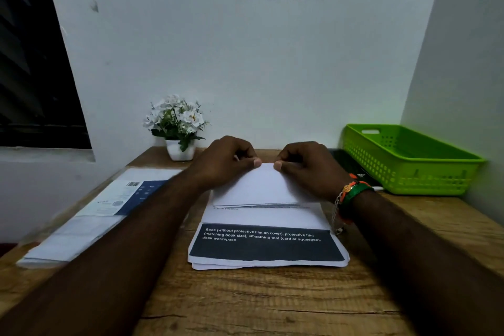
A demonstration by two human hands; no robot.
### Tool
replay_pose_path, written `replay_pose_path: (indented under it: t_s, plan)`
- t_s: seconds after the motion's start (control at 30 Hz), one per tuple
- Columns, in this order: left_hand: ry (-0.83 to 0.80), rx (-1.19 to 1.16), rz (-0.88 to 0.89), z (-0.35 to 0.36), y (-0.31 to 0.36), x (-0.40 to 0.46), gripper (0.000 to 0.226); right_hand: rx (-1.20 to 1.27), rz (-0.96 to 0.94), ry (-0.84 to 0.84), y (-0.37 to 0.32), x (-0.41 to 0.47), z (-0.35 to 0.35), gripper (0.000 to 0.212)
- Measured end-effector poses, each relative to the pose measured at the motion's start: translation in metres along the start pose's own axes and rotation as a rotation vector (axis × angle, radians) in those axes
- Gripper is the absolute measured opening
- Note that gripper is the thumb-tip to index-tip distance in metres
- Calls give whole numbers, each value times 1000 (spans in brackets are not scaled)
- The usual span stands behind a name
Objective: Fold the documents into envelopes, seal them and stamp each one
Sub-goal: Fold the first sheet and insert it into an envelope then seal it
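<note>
The left hand (231,161) and right hand (305,163) pinch the white printed paper sheet (256,185), folding it. No envelope is filled, sealed or stamped yet.

Two bare hands meet side by side, both forearms reaching forward.

The left hand (227,161) and right hand (308,165) have curled fingers, thumbs almost touching, each pinching the far edge of a folded sheet (256,185). Bracelets (350,194) circle the right wrist.
</note>
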State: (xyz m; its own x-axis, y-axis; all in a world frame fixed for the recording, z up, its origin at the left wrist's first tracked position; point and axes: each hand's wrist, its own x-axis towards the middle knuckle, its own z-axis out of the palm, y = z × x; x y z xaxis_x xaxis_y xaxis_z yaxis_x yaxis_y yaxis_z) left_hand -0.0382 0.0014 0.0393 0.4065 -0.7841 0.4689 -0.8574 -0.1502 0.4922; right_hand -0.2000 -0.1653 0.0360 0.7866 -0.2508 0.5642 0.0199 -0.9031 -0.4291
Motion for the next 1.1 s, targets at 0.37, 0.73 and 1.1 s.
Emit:
replay_pose_path:
  t_s: [0.37,0.73,1.1]
  plan:
    - [48,-70,-128,-28,-25,-6,19,28,120,13,12,-1,-18,17]
    - [59,-286,-182,-12,-9,-5,17,41,168,-26,12,-1,-20,23]
    - [52,-247,-224,-19,-24,-7,17,192,241,-111,30,-5,-40,31]
